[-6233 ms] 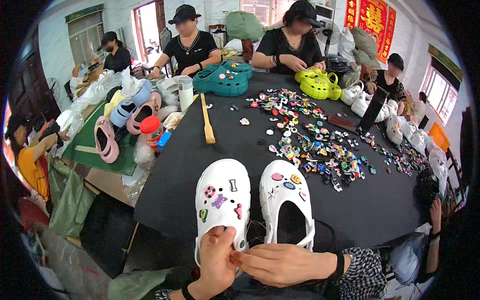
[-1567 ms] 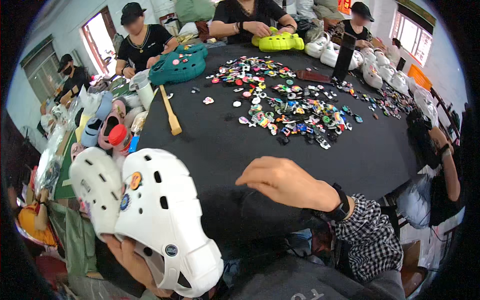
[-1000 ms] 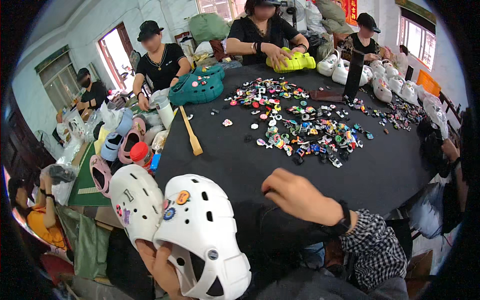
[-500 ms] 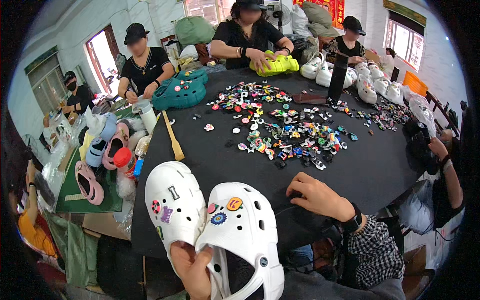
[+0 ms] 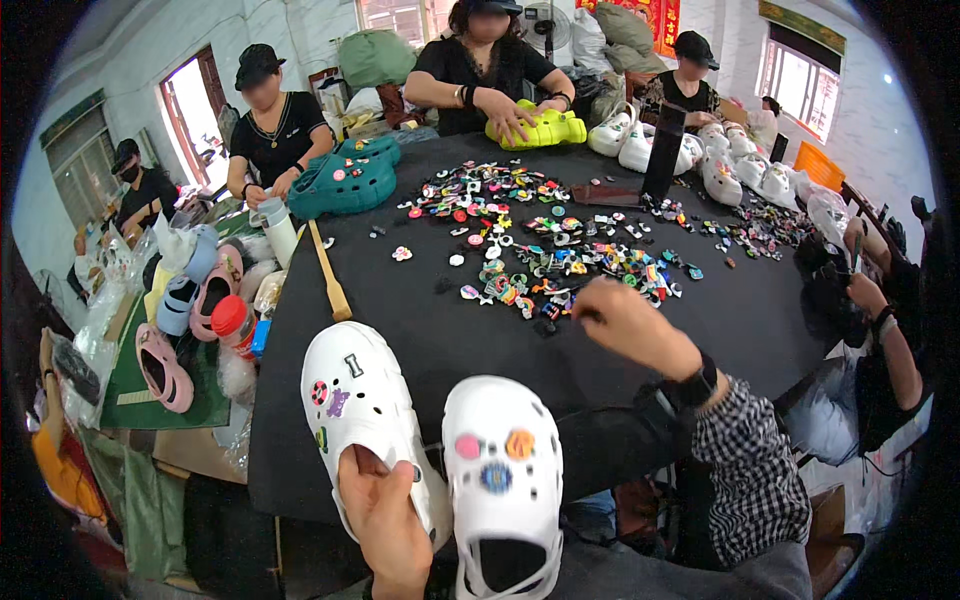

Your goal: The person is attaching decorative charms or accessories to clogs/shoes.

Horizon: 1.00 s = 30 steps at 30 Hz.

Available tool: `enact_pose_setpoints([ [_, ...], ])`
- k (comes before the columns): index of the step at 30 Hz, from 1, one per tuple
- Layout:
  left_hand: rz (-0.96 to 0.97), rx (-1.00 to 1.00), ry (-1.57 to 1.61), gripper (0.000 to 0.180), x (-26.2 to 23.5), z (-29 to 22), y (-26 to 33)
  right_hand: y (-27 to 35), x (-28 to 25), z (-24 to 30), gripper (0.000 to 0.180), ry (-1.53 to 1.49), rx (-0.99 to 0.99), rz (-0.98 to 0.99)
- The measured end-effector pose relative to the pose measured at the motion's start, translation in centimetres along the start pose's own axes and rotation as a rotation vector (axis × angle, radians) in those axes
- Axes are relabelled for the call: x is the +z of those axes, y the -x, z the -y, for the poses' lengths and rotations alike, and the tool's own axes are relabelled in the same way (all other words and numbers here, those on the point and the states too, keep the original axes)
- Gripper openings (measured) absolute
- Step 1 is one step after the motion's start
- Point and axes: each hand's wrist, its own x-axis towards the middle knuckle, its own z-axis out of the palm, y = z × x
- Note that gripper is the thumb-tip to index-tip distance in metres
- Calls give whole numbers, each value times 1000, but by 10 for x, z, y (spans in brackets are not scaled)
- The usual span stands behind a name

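My left hand (image 5: 388, 515) grips a white clog (image 5: 365, 390) at its foot opening, with fingers inside and thumb over the edge. Several charms show on that clog, a black-and-white letter and a purple one among them. Beside it, a second white clog (image 5: 505, 420) points toe-up and carries pink, orange and blue round charms; its image is smeared. My right hand (image 5: 640, 330) hovers at the near edge of a heap of small colourful charms (image 5: 590, 265). Its fingers curl downward, the tips blurred and partly hidden, so any held piece cannot be seen.
A wooden stick (image 5: 328, 275) lies left on the black table (image 5: 400, 290). Teal clogs (image 5: 345, 182) stand beyond it. Across the table, a co-worker's hands (image 5: 515, 110) hold yellow-green clogs (image 5: 545, 130). A dark upright block (image 5: 663, 155) and more white clogs (image 5: 720, 170) are far right.
My right hand has moved forward toward the charms. The second white clog has shifted away from the first and turned more upright. My left hand keeps its grip; the whole view has shifted slightly.
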Motion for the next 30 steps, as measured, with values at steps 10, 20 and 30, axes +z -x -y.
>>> enact_pose_setpoints([
  [10,-138,64,190,45,3,2,3,24,-16,138,67,-507,-701,186],
  [20,-120,34,347,41,-3,2,2,109,-3,147,81,-122,-340,557],
  [30,-112,51,300,45,-4,2,5,151,-9,122,79,-50,-41,754],
])
